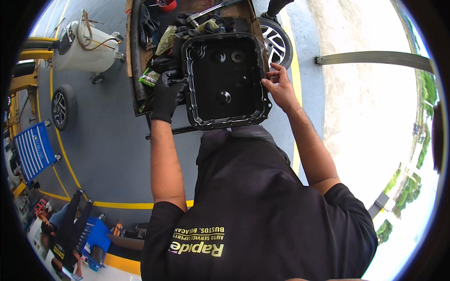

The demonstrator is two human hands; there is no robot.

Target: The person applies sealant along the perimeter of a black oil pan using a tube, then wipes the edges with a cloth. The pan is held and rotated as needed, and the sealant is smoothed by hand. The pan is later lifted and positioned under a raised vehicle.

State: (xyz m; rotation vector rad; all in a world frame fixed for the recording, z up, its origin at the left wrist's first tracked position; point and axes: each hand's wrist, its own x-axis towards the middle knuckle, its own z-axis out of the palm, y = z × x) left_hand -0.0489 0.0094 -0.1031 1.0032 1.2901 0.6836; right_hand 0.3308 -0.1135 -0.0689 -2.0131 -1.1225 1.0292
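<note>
A black oil pan (216, 77) with a flanged rim and bolt holes lies in front of me, its hollow side up. A round washer-like disc (237, 56) sits on its floor. My left hand (168, 96), in a black glove, is closed on the pan's left rim. Bare, my right hand (281, 89) is at the right rim, with the thumb tip against the edge and the fingers apart.
Under the pan's far part is a worn workbench (136, 89) with gloves, rags, a green packet (149, 77) and a ratchet (213, 11). A wheel (276, 42) stands beyond it. Left are a loose wheel (63, 107), a white tank (86, 51), a blue cart (35, 150) and another person (68, 229).
</note>
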